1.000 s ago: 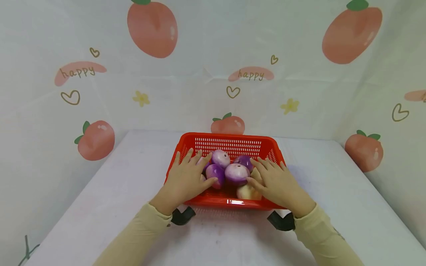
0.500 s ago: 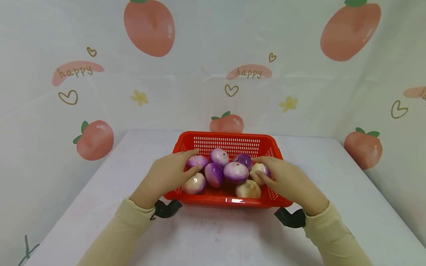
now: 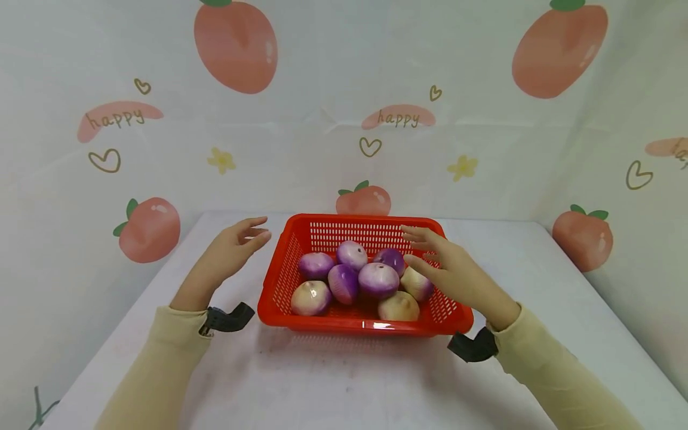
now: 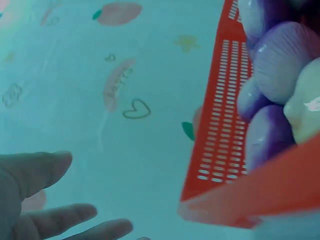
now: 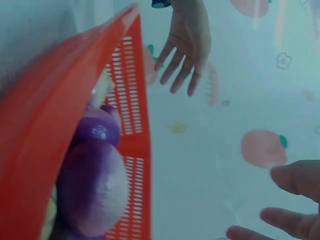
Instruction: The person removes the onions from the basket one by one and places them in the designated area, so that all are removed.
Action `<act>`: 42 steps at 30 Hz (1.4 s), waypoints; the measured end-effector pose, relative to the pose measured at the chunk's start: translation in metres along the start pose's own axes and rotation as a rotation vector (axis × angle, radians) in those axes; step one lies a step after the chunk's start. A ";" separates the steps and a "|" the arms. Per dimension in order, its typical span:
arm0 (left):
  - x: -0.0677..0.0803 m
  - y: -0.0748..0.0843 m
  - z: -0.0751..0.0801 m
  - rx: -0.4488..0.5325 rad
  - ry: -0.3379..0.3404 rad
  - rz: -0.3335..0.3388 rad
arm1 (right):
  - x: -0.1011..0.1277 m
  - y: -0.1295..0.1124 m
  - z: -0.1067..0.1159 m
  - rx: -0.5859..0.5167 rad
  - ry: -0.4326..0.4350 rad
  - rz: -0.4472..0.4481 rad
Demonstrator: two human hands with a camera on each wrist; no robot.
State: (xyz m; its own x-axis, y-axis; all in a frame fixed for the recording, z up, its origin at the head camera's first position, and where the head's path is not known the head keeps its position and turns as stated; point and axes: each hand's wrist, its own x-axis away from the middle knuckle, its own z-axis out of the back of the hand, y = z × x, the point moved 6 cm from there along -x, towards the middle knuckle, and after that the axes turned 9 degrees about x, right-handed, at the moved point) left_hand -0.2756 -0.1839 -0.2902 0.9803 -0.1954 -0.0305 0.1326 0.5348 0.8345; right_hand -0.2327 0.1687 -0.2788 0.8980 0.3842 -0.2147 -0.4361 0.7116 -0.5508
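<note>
In the head view, a red plastic basket (image 3: 371, 327) with slotted walls stands on the table. Several round, glossy purple and cream vegetables that look like onions (image 3: 378, 279) lie inside it. My left hand (image 3: 226, 254) is in the air left of the basket, apart from it, its fingers loosely extended. Over the basket's right side hovers my right hand (image 3: 448, 266), fingers spread and nothing between them; it hides part of the right wall. The left wrist view shows the left thumb and fingers (image 4: 55, 220) away from the basket's wall (image 4: 220, 115).
A white table (image 3: 344, 382) carries the basket. Behind it hangs a white cloth (image 3: 301, 173) printed with peaches, hearts and the word "happy". Each wrist wears a black camera mount, the left one (image 3: 232, 316) and the right one (image 3: 473, 345).
My left hand has left the basket, moving left. My right hand, earlier low over the vegetables, has lifted and shifted slightly right. The vegetables look unmoved in the basket.
</note>
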 end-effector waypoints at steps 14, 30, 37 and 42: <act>-0.011 -0.064 -0.017 0.601 -0.066 0.232 | -0.033 0.014 -0.036 -0.297 -0.176 -0.113; -0.014 -0.082 -0.036 0.731 -0.134 0.390 | -0.052 0.027 -0.059 -0.299 -0.334 -0.135; -0.015 -0.083 -0.039 0.767 -0.145 0.394 | -0.052 0.031 -0.066 -0.310 -0.389 -0.160; -0.015 -0.084 -0.041 0.788 -0.148 0.396 | -0.050 0.033 -0.070 -0.321 -0.422 -0.144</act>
State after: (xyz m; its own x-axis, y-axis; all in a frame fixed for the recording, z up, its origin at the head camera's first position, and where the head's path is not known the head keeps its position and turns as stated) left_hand -0.2953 -0.1922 -0.3818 0.8965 -0.2498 0.3658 -0.4043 -0.1241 0.9062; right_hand -0.2876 0.1320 -0.3423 0.8169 0.5455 0.1873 -0.2111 0.5850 -0.7831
